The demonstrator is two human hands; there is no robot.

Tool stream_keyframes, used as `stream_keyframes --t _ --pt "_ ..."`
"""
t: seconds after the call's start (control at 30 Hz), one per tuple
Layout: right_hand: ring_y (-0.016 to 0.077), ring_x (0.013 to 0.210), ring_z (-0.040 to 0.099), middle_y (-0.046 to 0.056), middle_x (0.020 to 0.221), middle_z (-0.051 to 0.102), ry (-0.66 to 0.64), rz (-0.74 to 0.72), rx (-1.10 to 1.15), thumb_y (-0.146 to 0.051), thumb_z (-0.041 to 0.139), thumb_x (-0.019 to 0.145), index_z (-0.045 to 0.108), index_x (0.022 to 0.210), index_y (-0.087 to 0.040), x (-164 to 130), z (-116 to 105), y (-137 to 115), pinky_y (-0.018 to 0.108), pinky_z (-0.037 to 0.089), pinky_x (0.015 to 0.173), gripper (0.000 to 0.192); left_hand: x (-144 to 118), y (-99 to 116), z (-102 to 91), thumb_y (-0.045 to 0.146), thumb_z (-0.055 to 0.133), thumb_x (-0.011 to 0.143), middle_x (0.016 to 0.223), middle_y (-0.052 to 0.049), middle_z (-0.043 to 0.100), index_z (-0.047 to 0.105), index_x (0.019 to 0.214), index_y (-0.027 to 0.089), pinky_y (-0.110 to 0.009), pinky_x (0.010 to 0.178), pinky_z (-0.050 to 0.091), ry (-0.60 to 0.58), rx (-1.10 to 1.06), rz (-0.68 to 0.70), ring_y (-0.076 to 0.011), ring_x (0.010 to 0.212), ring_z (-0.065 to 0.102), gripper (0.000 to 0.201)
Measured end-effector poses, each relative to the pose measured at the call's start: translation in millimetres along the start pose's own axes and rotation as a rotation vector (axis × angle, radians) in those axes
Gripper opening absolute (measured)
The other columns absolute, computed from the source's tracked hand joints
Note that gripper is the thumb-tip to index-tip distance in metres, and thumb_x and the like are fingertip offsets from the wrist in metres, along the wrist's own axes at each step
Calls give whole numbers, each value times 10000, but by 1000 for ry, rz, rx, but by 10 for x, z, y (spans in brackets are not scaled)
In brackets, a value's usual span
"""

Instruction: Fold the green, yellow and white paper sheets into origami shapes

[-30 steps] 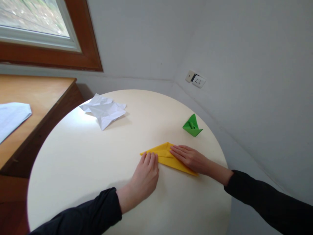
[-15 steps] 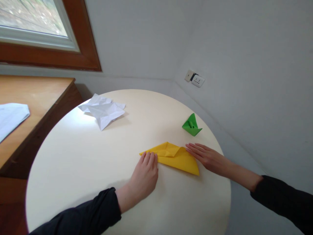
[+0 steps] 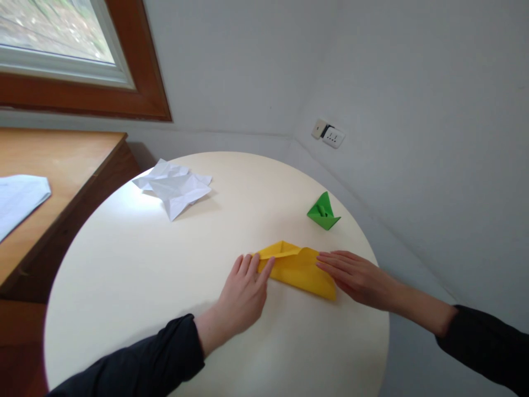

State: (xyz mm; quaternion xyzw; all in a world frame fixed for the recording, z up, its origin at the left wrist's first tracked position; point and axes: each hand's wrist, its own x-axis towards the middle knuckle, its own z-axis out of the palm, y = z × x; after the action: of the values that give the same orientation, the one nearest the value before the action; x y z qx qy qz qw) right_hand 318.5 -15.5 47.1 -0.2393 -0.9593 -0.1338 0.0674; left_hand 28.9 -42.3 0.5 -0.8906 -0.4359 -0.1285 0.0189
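A folded sheet of yellow paper (image 3: 303, 270) lies on the round white table (image 3: 173, 264), with a narrow flap standing slightly up along its upper edge. My left hand (image 3: 246, 292) is closed on its left end, the index finger stretched along the fold and the other fingers bent over the edge; its thumb is hidden. At the right end, my right hand (image 3: 355, 275) grips the paper with straight fingers held together, its thumb out of sight. A small green folded paper boat (image 3: 323, 212) sits just beyond my right hand.
Crumpled white paper (image 3: 176, 187) rests near the table's far left edge. Left of it stands a wooden desk (image 3: 78, 151) with a white folded item (image 3: 20, 196) on top. A wall socket (image 3: 333, 137) is set beyond the table, and a wood-framed window (image 3: 144, 71) is at upper left.
My left index finger has spread away from the other fingers. The yellow paper's upper flap has tipped up and looks narrower. My right hand has shifted slightly down and right.
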Motion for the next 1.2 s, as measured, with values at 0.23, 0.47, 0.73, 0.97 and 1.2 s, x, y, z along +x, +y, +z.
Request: stream_keyframes --t 0.23,0.47,0.73,0.97,1.2 --pt "230 1071 590 119 1156 636 -74 20 102 -233 443 889 520 1242 -142 -1 25 -174 401 512 890 373 12 -69 46 117 434 817 1240 -189 476 341 1353 183 -445 893 403 36 -24 19 -300 1071 496 547" --pt "243 1156 529 142 1260 561 -167 108 192 -300 474 874 456 1300 -145 -56 39 -265 421 472 939 454 66 -184 66 13 411 761 1177 -134 530 436 1270 139 -386 896 427 39 -202 -30 -257 1050 487 524" --pt "239 1176 510 145 1279 538 -180 210 234 -266 463 872 442 1306 -162 -93 133 -317 425 456 956 447 87 -243 19 75 427 781 1092 -112 577 522 1165 149 -413 908 404 51 -344 -64 -242 1015 495 403" --pt "244 1164 523 154 1287 526 -105 289 185 -244 470 868 393 1333 -158 -100 209 -307 413 487 933 479 84 -253 19 54 424 765 1074 -116 576 562 1103 149 -410 893 430 42 -346 -20 -238 1003 497 377" --pt "258 1134 550 191 1262 537 -85 323 99 -236 443 875 383 1329 -110 -118 315 -279 423 503 915 475 102 -249 -16 7 418 771 1055 -119 590 555 1114 135 -374 873 472 22 -267 86 -233 980 514 391"
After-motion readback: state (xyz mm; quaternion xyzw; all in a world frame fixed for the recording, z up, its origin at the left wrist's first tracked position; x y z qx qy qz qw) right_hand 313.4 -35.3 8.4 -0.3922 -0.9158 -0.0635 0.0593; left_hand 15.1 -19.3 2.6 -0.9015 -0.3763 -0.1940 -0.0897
